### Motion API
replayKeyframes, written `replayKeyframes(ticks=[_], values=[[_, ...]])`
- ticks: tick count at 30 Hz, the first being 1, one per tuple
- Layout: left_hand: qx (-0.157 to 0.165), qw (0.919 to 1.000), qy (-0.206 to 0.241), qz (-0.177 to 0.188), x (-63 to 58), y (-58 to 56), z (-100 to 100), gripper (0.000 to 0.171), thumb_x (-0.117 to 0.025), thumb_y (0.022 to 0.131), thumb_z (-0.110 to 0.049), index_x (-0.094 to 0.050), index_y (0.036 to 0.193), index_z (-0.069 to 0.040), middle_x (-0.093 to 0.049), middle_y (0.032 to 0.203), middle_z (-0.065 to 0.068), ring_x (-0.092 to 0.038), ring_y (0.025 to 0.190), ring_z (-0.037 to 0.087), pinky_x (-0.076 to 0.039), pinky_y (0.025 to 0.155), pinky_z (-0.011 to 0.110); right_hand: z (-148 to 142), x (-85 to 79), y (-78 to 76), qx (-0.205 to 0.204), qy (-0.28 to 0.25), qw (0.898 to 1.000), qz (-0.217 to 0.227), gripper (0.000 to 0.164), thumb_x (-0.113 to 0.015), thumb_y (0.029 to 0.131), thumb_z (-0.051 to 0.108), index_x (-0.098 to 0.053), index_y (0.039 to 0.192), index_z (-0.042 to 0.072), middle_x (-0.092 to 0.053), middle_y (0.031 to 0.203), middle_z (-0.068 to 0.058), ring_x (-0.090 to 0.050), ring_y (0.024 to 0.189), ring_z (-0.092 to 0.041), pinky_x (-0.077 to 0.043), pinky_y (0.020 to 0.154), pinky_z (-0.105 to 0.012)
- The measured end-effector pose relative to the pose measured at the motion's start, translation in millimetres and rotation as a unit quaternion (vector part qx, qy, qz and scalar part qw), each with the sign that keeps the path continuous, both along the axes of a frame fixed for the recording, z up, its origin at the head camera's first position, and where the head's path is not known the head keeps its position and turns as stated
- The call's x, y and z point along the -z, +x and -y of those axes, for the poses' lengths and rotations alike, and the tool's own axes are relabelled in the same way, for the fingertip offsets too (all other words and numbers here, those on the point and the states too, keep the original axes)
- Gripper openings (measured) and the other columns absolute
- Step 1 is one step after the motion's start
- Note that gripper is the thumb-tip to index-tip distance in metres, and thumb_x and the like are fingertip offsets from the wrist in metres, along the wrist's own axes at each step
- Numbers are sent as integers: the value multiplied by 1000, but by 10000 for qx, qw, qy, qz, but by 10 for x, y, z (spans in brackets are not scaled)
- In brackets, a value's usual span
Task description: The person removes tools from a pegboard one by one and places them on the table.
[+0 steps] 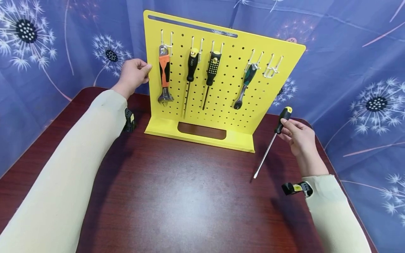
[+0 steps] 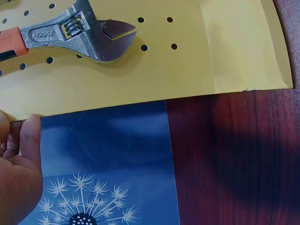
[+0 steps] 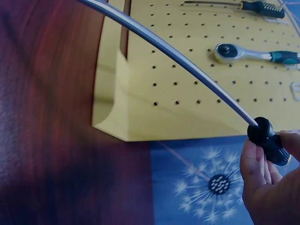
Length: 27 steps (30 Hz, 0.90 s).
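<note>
My left hand (image 1: 133, 75) pinches the left edge of a yellow pegboard (image 1: 227, 88) between thumb and fingers. To the board's right, my right hand (image 1: 299, 135) grips a flathead screwdriver (image 1: 269, 149) by its black handle with a yellow cap; its long shaft slants down to the left, above the table. Hanging on the board are an adjustable wrench (image 1: 164, 75) with orange and black grip, two black-handled screwdrivers, one smooth (image 1: 192, 66) and one dotted (image 1: 213, 68), and a green and black ratchet wrench (image 1: 246, 86). Beside the ratchet, a white hook (image 1: 272, 68) carries no tool.
The board stands on its folded yellow base (image 1: 158, 127), near the back of a dark red wooden table (image 1: 190, 196). Behind it hangs a blue curtain (image 1: 95, 21) with dandelion prints. A black wrist camera (image 1: 295, 188) is strapped on the right wrist.
</note>
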<state>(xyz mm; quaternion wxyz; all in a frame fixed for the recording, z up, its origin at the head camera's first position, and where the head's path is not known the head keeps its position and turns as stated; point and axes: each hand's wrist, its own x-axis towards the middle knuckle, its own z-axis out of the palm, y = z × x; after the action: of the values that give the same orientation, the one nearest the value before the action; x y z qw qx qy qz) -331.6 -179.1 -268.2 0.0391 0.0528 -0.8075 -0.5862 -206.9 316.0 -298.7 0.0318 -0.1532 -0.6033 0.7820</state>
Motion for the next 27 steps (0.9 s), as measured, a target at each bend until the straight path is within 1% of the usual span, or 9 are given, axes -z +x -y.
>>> replayKeyframes(ticks=[5, 10, 13, 14, 17, 20, 21, 27], values=[[-2, 10000, -1, -49, 14, 3, 4, 15, -56, 106, -24, -61, 97, -12, -54, 87, -11, -55, 72, 1, -51, 64, 8, -52, 117, -20, 17, 58, 9995, 325, 16, -73, 94, 8, -66, 81, 14, -70, 70, 4, -68, 56, -7, -62, 59, -24], [-26, 10000, -59, -60, 0, 28, -12, 18, -57, 105, -26, -63, 103, -9, -54, 88, -11, -55, 74, 2, -52, 65, 9, -106, 210, -51, 23, 172, 9979, 627, 14, -74, 94, 10, -64, 85, 15, -68, 72, 5, -67, 58, -7, -62, 59, -23], [3, 9999, -85, -148, 7, 26, 1, 18, -56, 106, -26, -63, 100, -10, -55, 89, -9, -55, 74, 2, -52, 67, 10, -136, 254, -73, -70, 262, 9974, 672, 16, -74, 94, 10, -66, 81, 15, -67, 72, 6, -67, 58, -6, -62, 59, -23], [-22, 9998, 37, -176, 5, 31, 3, 18, -57, 105, -25, -64, 98, -10, -56, 88, -9, -56, 74, 2, -52, 67, 10, -145, 266, -77, -112, 279, 9973, 669, 17, -73, 94, 10, -67, 79, 15, -67, 71, 6, -67, 58, -6, -62, 59, -23], [-3, 9997, 49, -233, 6, 41, 9, 18, -56, 106, -24, -63, 94, -12, -56, 87, -9, -56, 74, 2, -52, 68, 10, -169, 293, -86, -240, 318, 9967, 713, 21, -71, 96, 9, -68, 76, 16, -68, 69, 6, -67, 58, -5, -62, 60, -23], [-20, 9998, 69, -189, 2, 52, 4, 18, -56, 106, -24, -63, 96, -10, -56, 85, -11, -56, 73, 1, -52, 67, 10, -184, 316, -95, -347, 338, 9954, 822, 24, -70, 96, 9, -70, 74, 16, -68, 67, 5, -66, 56, -5, -62, 60, -23], [4, 9999, -41, -163, 2, 52, 2, 18, -55, 106, -25, -62, 98, -11, -55, 86, -11, -56, 74, 1, -52, 68, 9, -189, 325, -99, -384, 346, 9948, 872, 25, -69, 97, 9, -70, 73, 16, -68, 66, 5, -66, 56, -5, -62, 60, -23], [-18, 10000, 52, -80, -7, 46, -8, 16, -57, 106, -24, -61, 96, -12, -55, 83, -12, -56, 71, 0, -52, 65, 9, -221, 372, -134, -493, 459, 9911, 1151, 29, -68, 98, 10, -72, 70, 18, -67, 64, 5, -65, 56, -4, -62, 60, -21]])
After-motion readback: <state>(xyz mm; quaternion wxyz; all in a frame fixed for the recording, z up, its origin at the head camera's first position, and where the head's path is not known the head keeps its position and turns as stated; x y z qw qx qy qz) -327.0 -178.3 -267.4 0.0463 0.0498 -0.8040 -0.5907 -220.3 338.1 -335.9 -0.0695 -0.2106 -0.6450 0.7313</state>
